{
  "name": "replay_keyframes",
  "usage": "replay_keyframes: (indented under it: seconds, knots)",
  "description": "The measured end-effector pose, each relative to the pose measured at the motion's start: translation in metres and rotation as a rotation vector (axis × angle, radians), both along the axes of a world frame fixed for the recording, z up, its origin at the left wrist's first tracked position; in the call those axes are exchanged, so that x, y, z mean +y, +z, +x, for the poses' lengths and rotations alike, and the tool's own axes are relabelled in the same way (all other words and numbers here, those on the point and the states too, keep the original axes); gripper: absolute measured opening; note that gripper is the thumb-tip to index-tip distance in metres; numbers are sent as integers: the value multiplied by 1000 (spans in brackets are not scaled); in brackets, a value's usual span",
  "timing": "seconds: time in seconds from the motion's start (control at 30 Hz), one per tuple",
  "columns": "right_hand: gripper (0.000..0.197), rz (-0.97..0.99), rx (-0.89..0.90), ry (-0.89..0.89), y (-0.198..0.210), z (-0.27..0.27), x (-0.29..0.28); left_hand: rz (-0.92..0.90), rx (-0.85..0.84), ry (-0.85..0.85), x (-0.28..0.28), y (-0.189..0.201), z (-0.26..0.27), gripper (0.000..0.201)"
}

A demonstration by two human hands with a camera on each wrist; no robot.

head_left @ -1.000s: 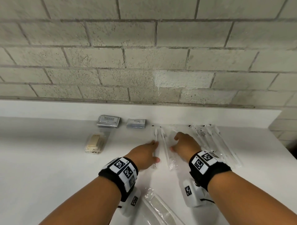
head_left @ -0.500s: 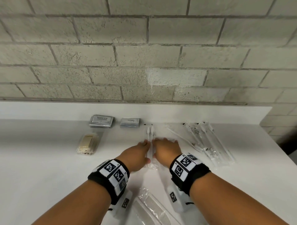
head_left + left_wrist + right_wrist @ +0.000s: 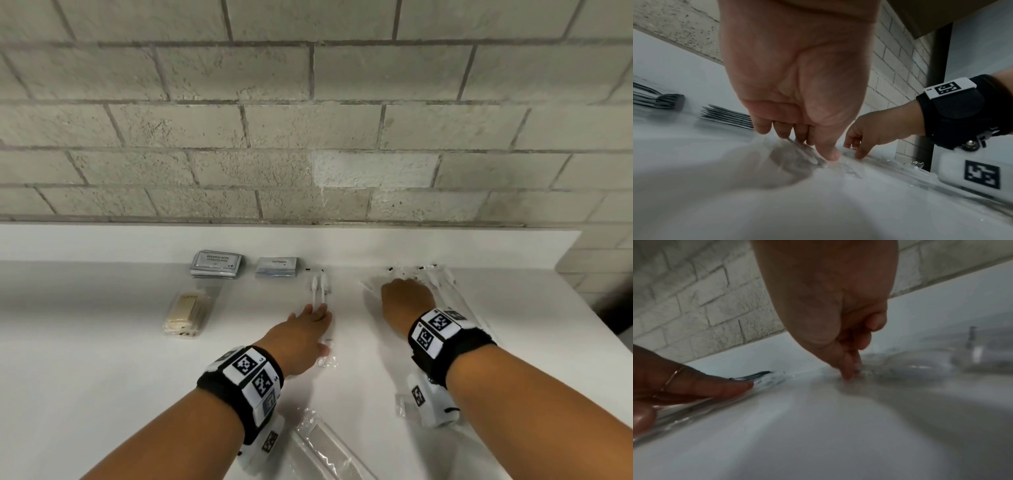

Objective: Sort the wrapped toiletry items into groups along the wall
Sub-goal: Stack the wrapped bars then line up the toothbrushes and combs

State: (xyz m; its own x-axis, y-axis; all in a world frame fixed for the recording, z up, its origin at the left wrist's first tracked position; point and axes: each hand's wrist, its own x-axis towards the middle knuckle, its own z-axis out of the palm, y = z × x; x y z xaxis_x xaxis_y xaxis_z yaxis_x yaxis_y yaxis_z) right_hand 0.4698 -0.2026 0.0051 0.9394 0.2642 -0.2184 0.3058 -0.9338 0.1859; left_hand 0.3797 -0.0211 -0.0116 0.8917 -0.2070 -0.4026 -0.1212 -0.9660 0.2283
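Two wrapped toothbrushes (image 3: 319,287) lie side by side, pointing at the wall. My left hand (image 3: 310,323) rests flat on their handles, fingers straight and pressing the wrapper (image 3: 807,155) onto the counter. To the right lies a loose pile of wrapped toothbrushes (image 3: 436,282). My right hand (image 3: 404,298) is at that pile's left edge, with thumb and fingertips (image 3: 850,373) pinched together on a clear wrapper; blur hides the detail. Shampoo sachets (image 3: 215,264) and toothpaste sachets (image 3: 276,267) are stacked by the wall.
A wrapped pale soap-like bar (image 3: 186,313) lies in front of the shampoo stack. Wrapped combs lie near me, one between my forearms (image 3: 325,445) and one under my right wrist (image 3: 404,407). The white counter (image 3: 85,359) ends at the brick wall (image 3: 308,137) and drops off at the right.
My right hand left the pair of toothbrushes and moved right to the loose pile. My left hand stayed on the pair, which now lie together and straight.
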Motion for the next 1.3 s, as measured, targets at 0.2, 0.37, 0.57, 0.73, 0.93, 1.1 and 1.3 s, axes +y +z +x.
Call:
replay_keyframes:
  seconds: [0.2,0.37,0.57,0.73,0.93,1.1,1.3]
  knots:
    - [33,332,-102,205,21,9,8,-9,24,10,0,0,0,64]
    - [49,346,140,305,2,2,-1,-13,16,13,-1,1,-1,64]
    - [43,481,141,145,12,-10,-18,-37,-49,10,-1,3,-2,65]
    - [69,243,303,251,9,-28,-1,2,-18,4,-4,1,-1,64]
    - [72,254,305,268,-2,-29,27,-7,-18,11,-5,-3,0,65]
    - [69,354,306,250,-3,-33,24,-22,-31,15,-3,-5,1,65]
    - [36,387,-51,-157,13,-16,-28,-30,-113,-26,-14,-1,-1,63]
